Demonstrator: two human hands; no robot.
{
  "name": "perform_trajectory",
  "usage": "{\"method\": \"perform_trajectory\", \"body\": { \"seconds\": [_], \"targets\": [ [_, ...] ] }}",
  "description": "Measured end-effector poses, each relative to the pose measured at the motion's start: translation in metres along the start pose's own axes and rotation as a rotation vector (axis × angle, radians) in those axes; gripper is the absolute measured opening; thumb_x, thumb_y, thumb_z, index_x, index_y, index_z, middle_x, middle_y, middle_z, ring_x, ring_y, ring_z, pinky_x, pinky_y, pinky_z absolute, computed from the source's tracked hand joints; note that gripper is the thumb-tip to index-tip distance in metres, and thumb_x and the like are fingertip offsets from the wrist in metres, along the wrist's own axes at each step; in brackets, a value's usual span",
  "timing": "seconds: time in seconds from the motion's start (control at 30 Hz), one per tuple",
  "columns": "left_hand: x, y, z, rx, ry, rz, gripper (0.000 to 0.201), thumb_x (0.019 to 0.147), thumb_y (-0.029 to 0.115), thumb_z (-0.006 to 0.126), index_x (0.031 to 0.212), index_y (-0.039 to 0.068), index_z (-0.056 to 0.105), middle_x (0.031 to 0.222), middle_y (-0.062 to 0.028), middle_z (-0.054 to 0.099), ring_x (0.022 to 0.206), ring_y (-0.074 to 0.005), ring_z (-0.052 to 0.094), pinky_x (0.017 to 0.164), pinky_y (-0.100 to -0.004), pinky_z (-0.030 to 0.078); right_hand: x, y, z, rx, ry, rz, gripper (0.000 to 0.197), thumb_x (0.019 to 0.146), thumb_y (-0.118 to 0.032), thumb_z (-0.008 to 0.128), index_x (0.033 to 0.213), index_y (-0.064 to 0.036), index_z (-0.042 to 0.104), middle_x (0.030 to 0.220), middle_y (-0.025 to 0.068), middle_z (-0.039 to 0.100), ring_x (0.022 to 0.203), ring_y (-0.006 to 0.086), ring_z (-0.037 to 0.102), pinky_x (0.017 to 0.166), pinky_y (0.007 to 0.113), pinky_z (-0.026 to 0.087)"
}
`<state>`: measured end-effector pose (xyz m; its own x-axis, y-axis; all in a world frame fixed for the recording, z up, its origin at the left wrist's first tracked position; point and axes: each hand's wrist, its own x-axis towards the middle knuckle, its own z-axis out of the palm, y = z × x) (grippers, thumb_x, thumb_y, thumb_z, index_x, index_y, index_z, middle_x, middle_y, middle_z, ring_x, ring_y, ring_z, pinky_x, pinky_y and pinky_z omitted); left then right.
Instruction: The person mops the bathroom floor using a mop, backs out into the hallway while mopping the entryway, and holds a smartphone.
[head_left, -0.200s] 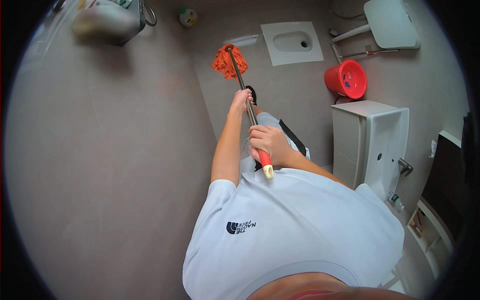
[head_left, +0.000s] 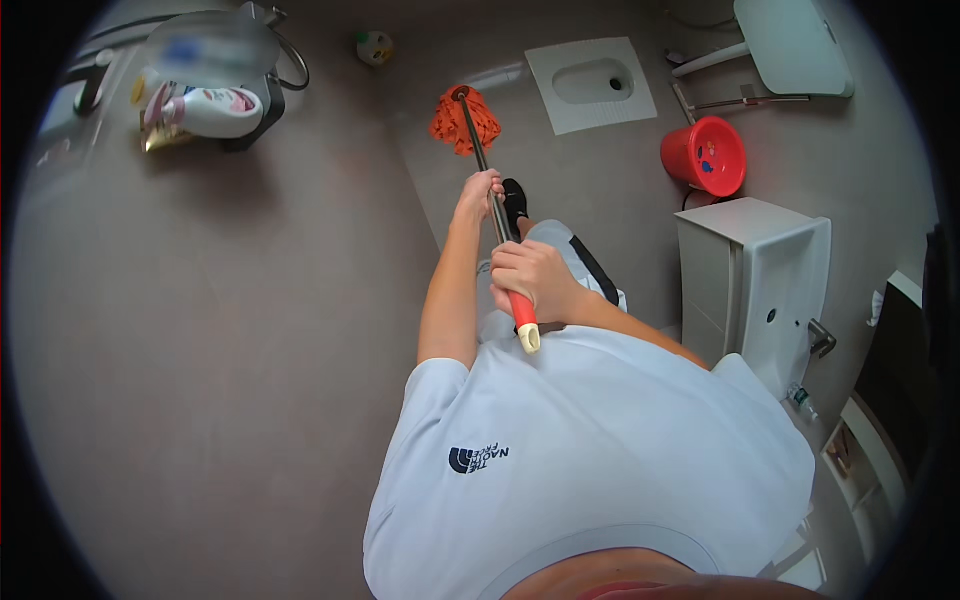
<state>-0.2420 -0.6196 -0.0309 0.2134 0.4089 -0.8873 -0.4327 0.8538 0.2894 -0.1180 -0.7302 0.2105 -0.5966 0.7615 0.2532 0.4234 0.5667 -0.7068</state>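
I hold a mop (head_left: 474, 128) with both hands, its metal pole slanting from my waist toward the far floor. My left hand (head_left: 480, 193) is closed around the middle of the pole. Nearer to me, my right hand (head_left: 543, 278) wraps the pole just above the red grip (head_left: 522, 309), which ends in a cream cap (head_left: 529, 339). At the far end, the orange strands of the mop head (head_left: 467, 122) rest on the grey floor beside the left wall. One black shoe (head_left: 515, 203) shows beyond my hands.
A white squat toilet (head_left: 592, 86) is set in the floor ahead. On the right are a red bucket (head_left: 704, 157), a white washbasin cabinet (head_left: 708, 275) and a wall-mounted white seat (head_left: 795, 48). A wall shelf holding bottles (head_left: 215, 112) juts out at upper left.
The view has shifted slightly, showing more of the shelf bottles and my shoe. Both hands keep their hold on the mop, and the mop head stays near the same spot.
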Motion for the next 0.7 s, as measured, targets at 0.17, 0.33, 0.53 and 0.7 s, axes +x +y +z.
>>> {"method": "perform_trajectory", "body": {
  "seconds": [0.17,0.33,0.53,0.7],
  "targets": [
    [0.008,0.048,0.003,-0.048,0.005,0.011,0.024,0.095,0.008,0.050,0.074,0.014,0.040,0.053,0.0061,0.040,0.040,-0.0062,0.039,0.040,-0.0254,0.034,0.040,0.019,-0.012,0.070,0.042,0.025,0.015,0.068,-0.015,0.068,0.064,-0.0098,0.054,0.073,0.0019,0.057,0.071,0.0183,0.058,0.059,0.033,0.042],
    [0.035,0.061,-0.005,-0.039,0.049,0.011,0.016,0.091,0.006,0.052,0.079,0.012,0.044,0.057,0.0036,0.043,0.043,-0.0104,0.042,0.044,-0.0319,0.039,0.044,0.034,-0.014,0.077,0.066,0.080,0.013,0.071,-0.012,0.067,0.067,-0.0078,0.055,0.074,0.0025,0.058,0.074,0.0193,0.059,0.064,0.033,0.046],
    [0.068,0.118,0.023,-0.020,-0.064,-0.099,0.017,0.094,0.007,0.052,0.078,0.012,0.044,0.059,0.0027,0.042,0.048,-0.0100,0.044,0.051,-0.0292,0.041,0.073,0.063,-0.021,0.168,0.380,0.334,0.009,0.076,-0.006,0.063,0.072,-0.0057,0.055,0.075,0.0044,0.060,0.078,0.0210,0.063,0.068,0.034,0.047],
    [0.083,0.143,0.071,-0.133,-0.198,-0.223,0.016,0.096,0.007,0.048,0.079,0.007,0.047,0.065,-0.0020,0.051,0.056,-0.0157,0.051,0.055,-0.0292,0.047,0.087,0.076,-0.045,0.360,0.877,0.545,0.018,0.089,-0.003,0.058,0.073,-0.0061,0.052,0.075,0.0035,0.062,0.083,0.0190,0.065,0.092,0.036,0.046]
  ]
}}
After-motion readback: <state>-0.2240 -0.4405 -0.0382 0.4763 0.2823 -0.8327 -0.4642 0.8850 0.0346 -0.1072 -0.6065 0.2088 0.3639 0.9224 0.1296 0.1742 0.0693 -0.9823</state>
